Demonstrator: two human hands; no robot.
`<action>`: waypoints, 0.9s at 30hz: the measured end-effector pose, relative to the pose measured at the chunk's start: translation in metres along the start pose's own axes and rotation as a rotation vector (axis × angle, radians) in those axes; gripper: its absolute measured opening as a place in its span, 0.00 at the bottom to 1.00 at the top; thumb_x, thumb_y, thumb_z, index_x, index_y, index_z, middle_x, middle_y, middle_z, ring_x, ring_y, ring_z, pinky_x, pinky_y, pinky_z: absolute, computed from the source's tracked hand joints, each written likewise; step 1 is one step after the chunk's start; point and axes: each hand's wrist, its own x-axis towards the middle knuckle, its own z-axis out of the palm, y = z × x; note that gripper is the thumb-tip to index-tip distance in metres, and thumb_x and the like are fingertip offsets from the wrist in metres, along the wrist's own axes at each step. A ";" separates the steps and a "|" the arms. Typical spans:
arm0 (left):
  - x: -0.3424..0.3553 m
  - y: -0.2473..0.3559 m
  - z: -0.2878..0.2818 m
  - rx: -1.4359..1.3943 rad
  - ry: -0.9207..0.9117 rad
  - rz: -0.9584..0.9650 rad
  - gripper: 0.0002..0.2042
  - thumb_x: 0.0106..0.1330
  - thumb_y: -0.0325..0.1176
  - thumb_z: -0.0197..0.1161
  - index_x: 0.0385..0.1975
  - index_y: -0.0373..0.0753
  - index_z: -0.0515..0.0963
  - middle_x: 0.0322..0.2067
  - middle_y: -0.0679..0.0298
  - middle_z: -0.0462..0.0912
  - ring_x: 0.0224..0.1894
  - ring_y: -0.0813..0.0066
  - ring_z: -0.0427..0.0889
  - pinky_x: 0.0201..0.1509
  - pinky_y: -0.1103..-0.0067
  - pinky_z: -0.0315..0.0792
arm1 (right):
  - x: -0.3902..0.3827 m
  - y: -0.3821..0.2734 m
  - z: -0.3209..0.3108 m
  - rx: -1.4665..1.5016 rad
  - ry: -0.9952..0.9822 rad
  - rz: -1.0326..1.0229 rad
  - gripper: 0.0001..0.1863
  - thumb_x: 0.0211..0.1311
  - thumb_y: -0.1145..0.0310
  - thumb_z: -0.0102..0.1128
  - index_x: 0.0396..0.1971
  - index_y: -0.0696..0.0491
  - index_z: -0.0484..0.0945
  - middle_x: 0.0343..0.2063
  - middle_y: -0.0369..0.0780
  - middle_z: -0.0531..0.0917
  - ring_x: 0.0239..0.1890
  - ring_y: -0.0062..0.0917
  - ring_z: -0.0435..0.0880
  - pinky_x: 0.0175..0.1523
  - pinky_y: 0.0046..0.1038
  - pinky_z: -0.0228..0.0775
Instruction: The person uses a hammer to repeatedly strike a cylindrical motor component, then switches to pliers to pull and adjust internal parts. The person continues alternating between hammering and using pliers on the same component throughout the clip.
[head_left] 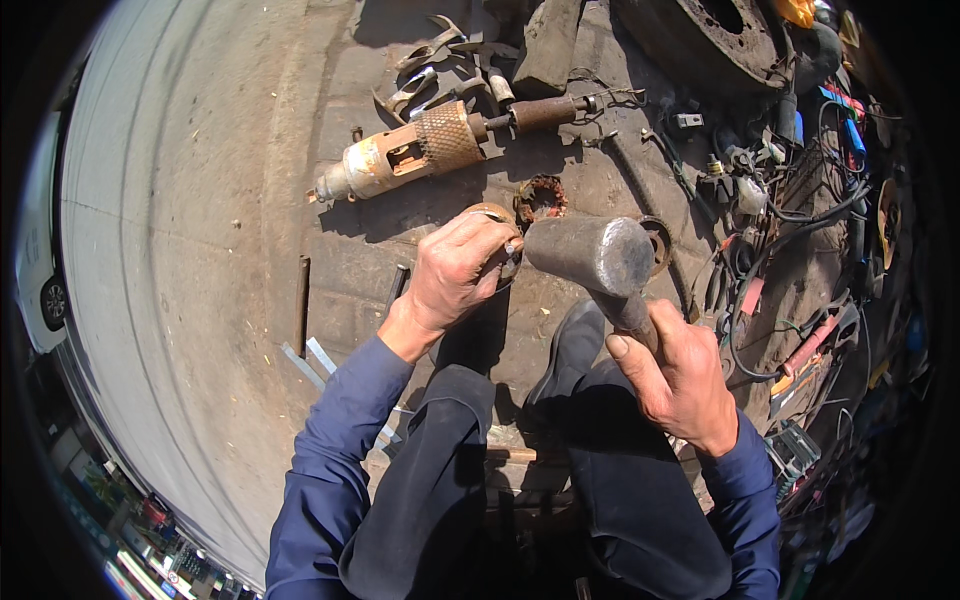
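Two legs in black trousers (430,480) and two navy-blue sleeves (335,460) fill the near part of the view, with one dark grey shoe (572,345) showing beyond the knees. Two bare hands are at work above the paved ground (355,265). The right hand (682,375) is closed around the handle of one heavy grey steel hammer with a thick, round-faced head (580,252); that head is raised just to the right of the left hand (455,265). The left hand is curled, thumb against fingers, around one small rusty-brown rounded metal piece (490,211), mostly hidden by the fingers, so its full shape cannot be told. Just beyond it lies one ragged, reddish-black ring (541,197), and one brown metal ring (657,246) shows partly behind the hammer head. Farther off rests one long rusty cylindrical tool with a cut-out window and a textured collar (448,138), near a heap of curved grey metal pieces (408,92) too overlapped to count. One rusty rod (302,305) lies to the left, beside two thin pale strips (318,358). At the top sit one squared grey block (548,48) and one large rusty wheel rim (690,45); tangled dark cables (790,220) lie on the right.
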 end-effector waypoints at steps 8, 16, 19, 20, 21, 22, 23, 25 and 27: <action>-0.002 -0.012 0.000 -0.065 -0.080 0.021 0.20 0.50 0.18 0.74 0.45 0.34 0.83 0.41 0.53 0.88 0.49 0.49 0.89 0.54 0.64 0.85 | 0.019 -0.026 -0.009 -0.111 0.089 -0.414 0.16 0.70 0.64 0.73 0.42 0.61 0.78 0.23 0.45 0.84 0.21 0.40 0.86 0.26 0.36 0.76; -0.004 -0.009 -0.001 -0.066 -0.071 -0.046 0.17 0.60 0.32 0.78 0.48 0.32 0.87 0.47 0.51 0.90 0.51 0.51 0.91 0.54 0.64 0.84 | 0.012 -0.013 0.004 -0.252 0.056 -0.204 0.14 0.67 0.68 0.75 0.37 0.58 0.76 0.19 0.47 0.81 0.19 0.46 0.84 0.24 0.41 0.73; -0.003 -0.009 -0.002 -0.143 -0.088 -0.022 0.21 0.48 0.24 0.78 0.46 0.34 0.84 0.43 0.52 0.88 0.51 0.48 0.88 0.57 0.64 0.83 | 0.011 -0.016 0.007 -0.081 0.064 -0.309 0.13 0.66 0.69 0.75 0.37 0.57 0.77 0.19 0.46 0.80 0.20 0.46 0.84 0.25 0.40 0.74; -0.002 -0.009 -0.003 -0.107 -0.098 -0.011 0.20 0.50 0.24 0.77 0.46 0.34 0.84 0.43 0.52 0.88 0.51 0.48 0.88 0.57 0.64 0.84 | 0.014 -0.015 0.011 -0.139 0.074 -0.289 0.13 0.67 0.68 0.75 0.36 0.57 0.76 0.18 0.46 0.80 0.20 0.46 0.83 0.25 0.41 0.73; -0.001 -0.009 -0.003 -0.073 -0.086 0.001 0.20 0.50 0.24 0.78 0.46 0.34 0.84 0.43 0.51 0.88 0.51 0.48 0.88 0.57 0.64 0.84 | 0.016 -0.014 0.016 -0.187 0.047 -0.238 0.14 0.67 0.67 0.75 0.35 0.56 0.76 0.18 0.46 0.80 0.20 0.46 0.83 0.25 0.42 0.73; 0.000 -0.009 -0.004 -0.037 -0.075 0.010 0.20 0.50 0.24 0.78 0.46 0.34 0.84 0.44 0.51 0.88 0.51 0.47 0.88 0.57 0.64 0.84 | 0.020 -0.010 0.019 -0.355 -0.067 -0.082 0.15 0.68 0.64 0.74 0.34 0.56 0.74 0.17 0.47 0.80 0.19 0.48 0.83 0.24 0.44 0.72; 0.001 -0.008 -0.004 -0.006 -0.072 0.017 0.21 0.50 0.24 0.78 0.46 0.34 0.84 0.44 0.51 0.88 0.51 0.47 0.88 0.57 0.64 0.84 | 0.020 -0.008 0.021 -0.332 -0.053 -0.096 0.14 0.70 0.65 0.73 0.36 0.56 0.75 0.17 0.47 0.80 0.20 0.48 0.83 0.24 0.44 0.71; 0.002 -0.005 -0.006 -0.010 -0.097 -0.004 0.20 0.51 0.22 0.77 0.46 0.34 0.84 0.44 0.51 0.88 0.50 0.47 0.88 0.55 0.64 0.84 | 0.018 -0.002 0.019 -0.269 -0.034 -0.114 0.11 0.73 0.66 0.70 0.39 0.57 0.77 0.18 0.48 0.80 0.21 0.49 0.83 0.25 0.43 0.70; 0.004 0.000 -0.008 -0.001 -0.113 -0.028 0.20 0.51 0.20 0.76 0.46 0.34 0.84 0.44 0.51 0.87 0.51 0.47 0.88 0.55 0.64 0.84 | 0.013 0.003 0.015 -0.209 -0.012 -0.099 0.12 0.73 0.66 0.70 0.38 0.57 0.77 0.18 0.48 0.78 0.20 0.48 0.81 0.25 0.42 0.70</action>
